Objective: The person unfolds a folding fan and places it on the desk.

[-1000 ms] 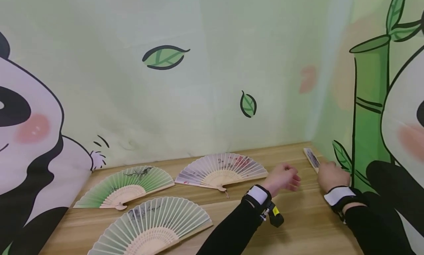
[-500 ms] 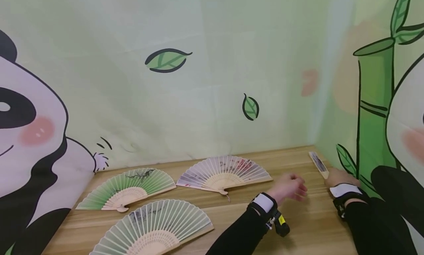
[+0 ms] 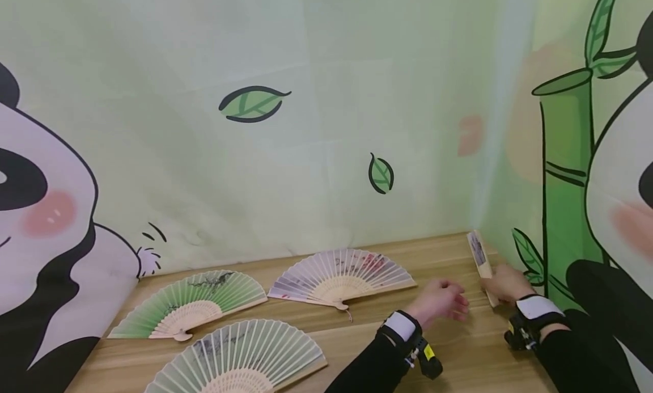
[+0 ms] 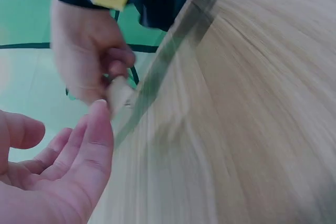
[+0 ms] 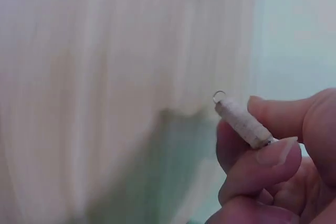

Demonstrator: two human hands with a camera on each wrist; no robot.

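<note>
My right hand (image 3: 507,282) grips a folded fan (image 3: 478,254) by its pale lower ribs, the patterned end pointing up and away. The right wrist view shows the fan's pale butt end (image 5: 244,123) with a small wire loop, pinched between thumb and fingers. To its left, my left hand (image 3: 437,302) hovers over the wooden table with nothing in it. Its fingers are relaxed and loosely bent in the left wrist view, where the fan's end (image 4: 121,94) shows just beyond the fingertips. Whether they touch cannot be told.
Three spread fans lie left of the hands: a purple one with red blossoms (image 3: 352,285), a green one (image 3: 194,313) and a pale grey-green one (image 3: 245,376) cut off by the frame. Printed fabric walls (image 3: 316,177) bound the wooden table (image 3: 449,347) behind and at right.
My right hand has taken hold of the folded fan, which lay at the right edge, and has lifted it and turned it more upright. The left hand has barely moved.
</note>
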